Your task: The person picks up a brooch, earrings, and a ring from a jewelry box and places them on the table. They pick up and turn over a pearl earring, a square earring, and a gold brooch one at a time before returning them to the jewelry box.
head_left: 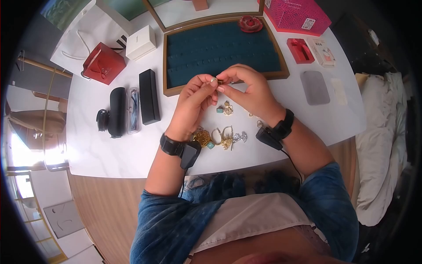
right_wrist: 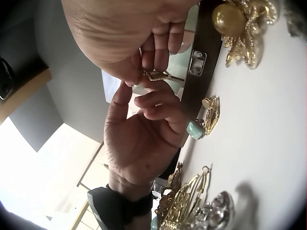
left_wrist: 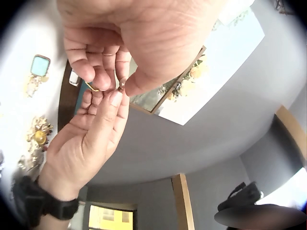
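Note:
Both hands meet in front of the tray's near edge. The left hand [head_left: 193,103] pinches a small gold piece of jewelry [right_wrist: 158,75] together with the right hand [head_left: 255,90]; in the right wrist view it has a flat, squarish gold frame. In the left wrist view a thin gold edge shows between the fingertips. Below the hands on the white table lie a turquoise-stone piece [right_wrist: 195,129] and a gold openwork piece [head_left: 228,108]. Nearer the body are a gold filigree piece [head_left: 202,138], gold hoops, a leaf-like gold piece [head_left: 227,142] and a silver piece [head_left: 240,137].
Behind the hands stands a wood-framed case with a dark teal lining [head_left: 202,50], a red flower [head_left: 250,24] at its corner. At left are a black box [head_left: 150,97], glasses case [head_left: 117,112] and red bag [head_left: 103,63]; at right, a red box [head_left: 300,51] and grey pad [head_left: 315,88].

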Demonstrator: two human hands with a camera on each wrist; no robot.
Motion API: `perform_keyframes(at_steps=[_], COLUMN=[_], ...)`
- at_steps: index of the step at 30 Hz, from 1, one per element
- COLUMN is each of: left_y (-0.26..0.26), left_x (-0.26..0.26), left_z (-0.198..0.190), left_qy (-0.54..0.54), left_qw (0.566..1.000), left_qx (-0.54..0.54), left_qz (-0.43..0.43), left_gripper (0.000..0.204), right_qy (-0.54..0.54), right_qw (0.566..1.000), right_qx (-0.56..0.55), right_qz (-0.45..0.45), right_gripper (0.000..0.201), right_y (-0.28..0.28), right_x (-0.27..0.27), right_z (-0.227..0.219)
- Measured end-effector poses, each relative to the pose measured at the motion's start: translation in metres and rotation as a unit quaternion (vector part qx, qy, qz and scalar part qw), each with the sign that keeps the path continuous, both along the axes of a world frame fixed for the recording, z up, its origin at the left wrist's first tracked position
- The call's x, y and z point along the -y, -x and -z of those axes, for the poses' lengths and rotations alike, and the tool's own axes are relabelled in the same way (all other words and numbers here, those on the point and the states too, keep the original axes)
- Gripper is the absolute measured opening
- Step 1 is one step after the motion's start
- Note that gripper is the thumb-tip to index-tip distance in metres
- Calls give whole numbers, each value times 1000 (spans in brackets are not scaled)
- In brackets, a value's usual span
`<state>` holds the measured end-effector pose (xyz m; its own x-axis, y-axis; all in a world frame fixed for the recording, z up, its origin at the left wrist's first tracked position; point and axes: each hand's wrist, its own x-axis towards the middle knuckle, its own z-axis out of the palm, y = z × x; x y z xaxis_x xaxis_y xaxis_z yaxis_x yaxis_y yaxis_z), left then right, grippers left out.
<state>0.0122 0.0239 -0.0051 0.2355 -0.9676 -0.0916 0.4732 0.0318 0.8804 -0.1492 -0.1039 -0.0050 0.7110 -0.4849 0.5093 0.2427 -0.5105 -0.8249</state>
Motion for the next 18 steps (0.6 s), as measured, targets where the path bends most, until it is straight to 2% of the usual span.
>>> perform_keyframes(at_steps=[18], left_y=[3], left_x=[-1], left_z=[-2], left_qy=[-1], left_qw=[999], left_qx=[39], left_qz=[-8], left_gripper=[16], right_qy=[6], right_qw=[1000], right_qx=[-12], right_qz=[6], right_gripper=[15], right_y=[1], right_x=[0], right_z=[2])
